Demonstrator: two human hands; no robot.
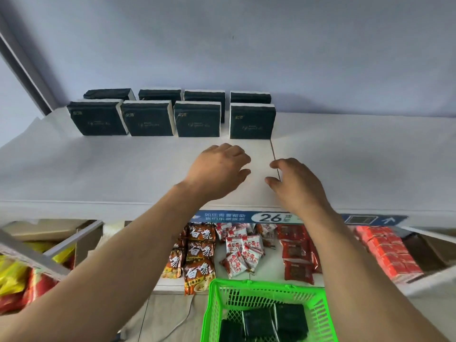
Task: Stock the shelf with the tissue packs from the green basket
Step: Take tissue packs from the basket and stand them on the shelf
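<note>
both hands, left (219,169) and right (296,183), hover empty over the shelf (98,169), each grip loosely spread. eight packs (197,119) stand in two rows at the back; more lie in the basket (214,304).

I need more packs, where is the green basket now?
The green plastic mesh basket sits bottom centre-right of the head view, below the snack shelf, under the right forearm.

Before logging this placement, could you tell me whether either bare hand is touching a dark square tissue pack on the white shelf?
Apart. The head view shows bare white shelf between both hands and the front packs.
</note>
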